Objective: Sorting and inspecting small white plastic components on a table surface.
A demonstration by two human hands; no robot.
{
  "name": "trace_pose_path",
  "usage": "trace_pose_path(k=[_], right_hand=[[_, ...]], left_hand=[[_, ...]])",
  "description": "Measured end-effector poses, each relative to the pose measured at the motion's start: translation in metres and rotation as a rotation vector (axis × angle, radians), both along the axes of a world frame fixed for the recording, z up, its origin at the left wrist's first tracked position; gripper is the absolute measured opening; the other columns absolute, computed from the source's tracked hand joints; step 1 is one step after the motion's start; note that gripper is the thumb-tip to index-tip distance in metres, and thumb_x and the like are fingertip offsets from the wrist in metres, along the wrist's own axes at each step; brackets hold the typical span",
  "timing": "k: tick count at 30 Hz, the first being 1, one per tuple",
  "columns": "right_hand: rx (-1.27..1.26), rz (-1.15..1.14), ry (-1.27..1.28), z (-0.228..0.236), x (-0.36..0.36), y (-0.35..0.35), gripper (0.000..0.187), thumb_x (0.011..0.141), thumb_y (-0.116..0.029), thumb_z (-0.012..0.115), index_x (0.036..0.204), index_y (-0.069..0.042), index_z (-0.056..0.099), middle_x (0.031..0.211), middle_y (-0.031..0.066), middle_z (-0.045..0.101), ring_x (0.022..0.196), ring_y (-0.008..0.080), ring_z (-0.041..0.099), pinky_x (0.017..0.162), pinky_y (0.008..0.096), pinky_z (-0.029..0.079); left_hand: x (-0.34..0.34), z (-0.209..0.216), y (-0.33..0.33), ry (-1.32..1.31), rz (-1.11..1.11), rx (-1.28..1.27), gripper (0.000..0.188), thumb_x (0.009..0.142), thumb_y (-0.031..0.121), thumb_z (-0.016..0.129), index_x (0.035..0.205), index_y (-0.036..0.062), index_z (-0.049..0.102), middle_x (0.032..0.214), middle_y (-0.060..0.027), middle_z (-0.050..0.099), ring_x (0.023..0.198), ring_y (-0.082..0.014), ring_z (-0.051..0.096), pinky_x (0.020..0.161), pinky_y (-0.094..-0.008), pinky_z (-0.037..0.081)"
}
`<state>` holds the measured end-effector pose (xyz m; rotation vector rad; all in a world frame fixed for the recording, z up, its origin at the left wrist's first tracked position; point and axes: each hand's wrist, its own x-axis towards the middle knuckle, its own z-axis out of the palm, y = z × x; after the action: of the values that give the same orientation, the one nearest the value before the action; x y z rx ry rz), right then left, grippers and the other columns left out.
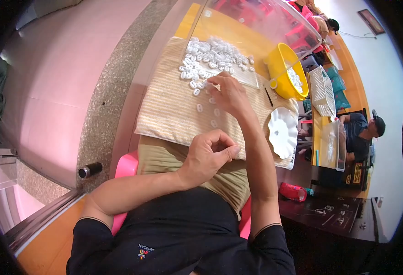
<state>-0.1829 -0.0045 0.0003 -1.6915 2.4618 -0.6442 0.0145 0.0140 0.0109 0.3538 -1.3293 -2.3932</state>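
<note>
Small white oval pieces with two dark holes lie in a loose pile (pixel 215 50) on a striped beige towel (pixel 164 105) and partly under a clear plastic bin. My right hand (pixel 231 94) reaches over the towel, its fingertips drawn together at a white oval piece (pixel 207 85) on the pile's near edge. Several single pieces lie closer to me, among them one piece (pixel 199 108) left of that hand. Above the towel's near edge, my left hand (pixel 208 153) is closed, thumb against curled fingers. Whatever it may hold is hidden.
The clear plastic bin (pixel 302 27) tilts over the table's far side. A yellow basket (pixel 281 59) holds more white pieces. Right of my right arm lie a scalloped white plate (pixel 283 133) and a thin black stick (pixel 268 97). Another person (pixel 359 133) sits at the far right.
</note>
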Motion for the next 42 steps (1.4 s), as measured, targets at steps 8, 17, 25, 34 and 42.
trace_pose_path(k=[8,17,25,34,42], right_hand=[[0.143,-0.032,0.001,0.006,0.001,-0.005,0.024,0.083,-0.022,0.064,0.099,-0.007,0.070,0.097,0.0120,0.065,0.094,0.0294,0.062,0.082,0.0385,0.048],[0.169,-0.058,0.034,0.008,0.012,-0.008,0.023,0.082,-0.025,0.064,0.095,-0.006,0.070,0.095,0.0123,0.066,0.092,0.0301,0.063,0.081,0.0393,0.049],[0.206,-0.041,0.161,0.009,0.022,-0.014,0.023,0.083,-0.024,0.060,0.090,-0.003,0.067,0.094,0.0138,0.064,0.090,0.0322,0.064,0.078,0.0426,0.050],[0.258,0.113,0.335,0.017,0.025,-0.006,0.022,0.086,-0.020,0.054,0.086,0.000,0.063,0.096,0.0165,0.061,0.087,0.0353,0.064,0.072,0.0441,0.051],[-0.072,-0.050,-0.597,0.015,0.005,0.027,0.022,0.095,-0.020,0.057,0.096,0.001,0.063,0.069,0.0011,0.056,0.061,0.0080,0.051,0.055,0.0266,0.045]], left_hand=[[0.000,-0.004,-0.002,0.011,-0.009,-0.003,0.011,0.088,0.012,0.069,0.088,0.0015,0.064,0.076,-0.0012,0.065,0.069,-0.0049,0.059,0.063,-0.0198,0.048],[0.000,-0.002,-0.001,0.006,0.004,-0.001,0.009,0.088,0.007,0.066,0.084,0.0000,0.061,0.073,-0.0008,0.062,0.067,-0.0044,0.057,0.060,-0.0207,0.047],[0.000,-0.002,0.000,0.008,0.001,0.007,0.009,0.088,0.007,0.066,0.084,0.0007,0.062,0.072,-0.0003,0.062,0.066,-0.0044,0.056,0.059,-0.0206,0.046],[-0.002,-0.002,-0.008,-0.048,0.005,0.098,0.011,0.090,0.009,0.066,0.084,0.0011,0.061,0.071,-0.0014,0.062,0.065,-0.0051,0.057,0.060,-0.0204,0.048],[-0.015,-0.014,-0.035,-0.051,0.259,0.119,0.011,0.089,0.011,0.066,0.089,0.0014,0.061,0.076,-0.0022,0.063,0.065,-0.0069,0.059,0.061,-0.0215,0.050]])
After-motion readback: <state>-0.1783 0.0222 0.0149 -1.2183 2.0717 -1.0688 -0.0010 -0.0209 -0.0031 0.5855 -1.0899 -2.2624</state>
